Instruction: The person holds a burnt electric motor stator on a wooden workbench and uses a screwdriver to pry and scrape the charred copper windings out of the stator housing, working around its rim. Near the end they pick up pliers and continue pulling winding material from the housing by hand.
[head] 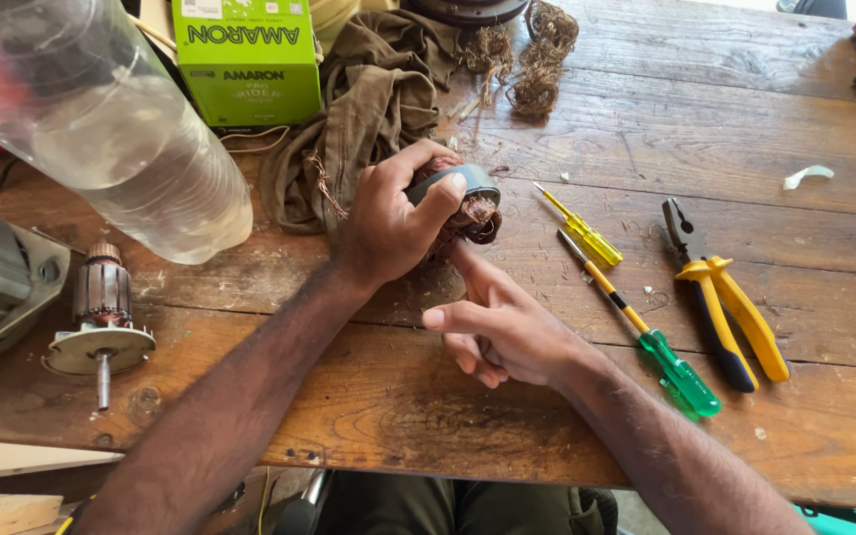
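Copper-wound motor stator (468, 203), frayed reddish windings

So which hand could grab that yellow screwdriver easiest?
Probably the right hand. It is open and holds nothing, and the yellow screwdriver lies just beyond its fingers on the table. The left hand is wrapped around the motor coil, so it is busy.

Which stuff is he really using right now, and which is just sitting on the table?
In use:
- left hand gripping the copper-wound motor part
- right hand, one finger touching that part

Just lying about:
- yellow screwdriver
- green screwdriver
- pliers
- rotor
- plastic bottle
- green box
- brown cloth
- wire tangles
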